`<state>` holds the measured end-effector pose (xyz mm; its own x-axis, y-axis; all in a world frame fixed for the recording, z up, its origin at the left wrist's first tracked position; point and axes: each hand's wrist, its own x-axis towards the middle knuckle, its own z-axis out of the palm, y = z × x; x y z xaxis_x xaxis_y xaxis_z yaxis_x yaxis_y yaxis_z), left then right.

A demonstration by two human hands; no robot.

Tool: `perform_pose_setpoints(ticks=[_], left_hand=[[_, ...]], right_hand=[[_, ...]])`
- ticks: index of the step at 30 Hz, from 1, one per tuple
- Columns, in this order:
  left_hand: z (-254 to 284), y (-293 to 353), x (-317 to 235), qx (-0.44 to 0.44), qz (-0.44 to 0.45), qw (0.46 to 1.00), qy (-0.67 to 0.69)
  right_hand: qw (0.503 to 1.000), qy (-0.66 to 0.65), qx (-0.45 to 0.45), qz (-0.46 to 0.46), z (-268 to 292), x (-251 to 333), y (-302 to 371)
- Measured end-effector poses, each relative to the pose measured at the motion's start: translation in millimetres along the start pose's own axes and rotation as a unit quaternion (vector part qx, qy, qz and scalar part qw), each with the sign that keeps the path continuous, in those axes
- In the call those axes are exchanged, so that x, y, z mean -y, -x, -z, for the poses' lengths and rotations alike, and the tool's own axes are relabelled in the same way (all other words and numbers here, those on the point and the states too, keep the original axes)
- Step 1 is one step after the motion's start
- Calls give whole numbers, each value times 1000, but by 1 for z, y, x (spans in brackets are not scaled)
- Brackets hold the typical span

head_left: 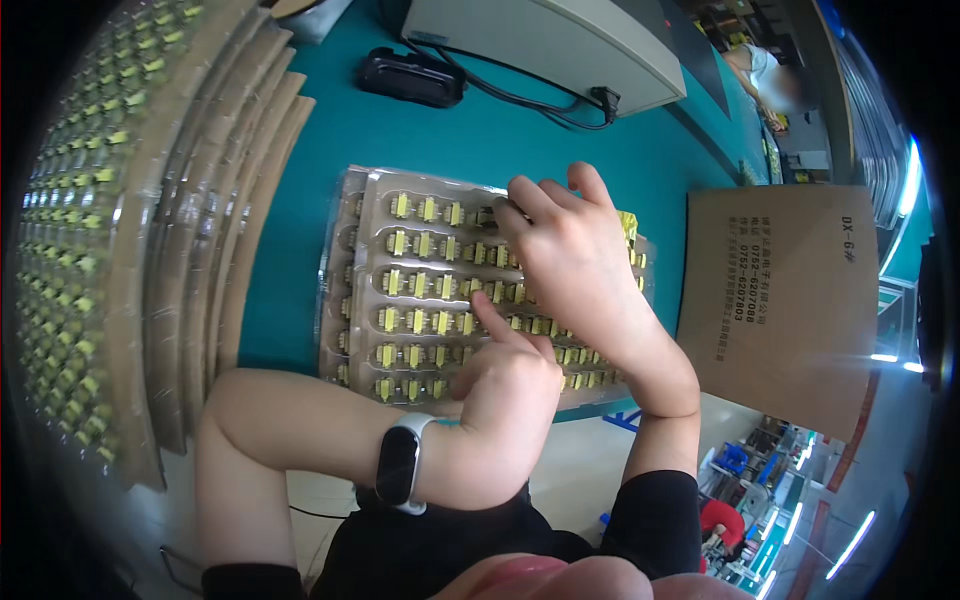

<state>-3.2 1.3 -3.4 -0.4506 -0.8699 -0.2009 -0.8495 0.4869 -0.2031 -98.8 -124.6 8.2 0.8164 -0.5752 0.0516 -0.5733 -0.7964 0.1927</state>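
Observation:
A clear plastic tray [375, 186] holds rows of small yellow-wound parts with metal pins, which look like little transformers. My left hand [510, 385], with a grey-banded watch on its wrist, rests low over the tray. Its index finger is stretched out and touches a yellow transformer [470, 289] in a middle row; the other fingers are bent. Above it, my right hand [565, 240] arches over the upper rows with fingers curled together. Its fingertips meet near a part in the top row; what they pinch is hidden. A shiny yellow piece [628, 228] shows beside that hand.
Stacked trays with cardboard layers [215, 200] rise at the left. On the green table [290, 250] lie a black plastic case [410, 78] and a black cable [540, 103] by a beige machine [545, 50]. A cardboard box [775, 300] stands right. Another person [762, 80] sits far right.

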Motion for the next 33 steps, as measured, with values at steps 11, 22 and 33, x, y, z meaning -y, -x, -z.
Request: perform_pose_setpoints(ticks=[11,22,33], left_hand=[[20,-4,86,-14,-124,945,302],[-122,22,127,-172,203,782,563],[-129,37,111,-214,103,560,794]], right_hand=[[931,-164,-127,-301,5,-29,114],[638,-410,-127,-639,-60,-32,247],[519,-577,-176,-606,-80,-3,231]])
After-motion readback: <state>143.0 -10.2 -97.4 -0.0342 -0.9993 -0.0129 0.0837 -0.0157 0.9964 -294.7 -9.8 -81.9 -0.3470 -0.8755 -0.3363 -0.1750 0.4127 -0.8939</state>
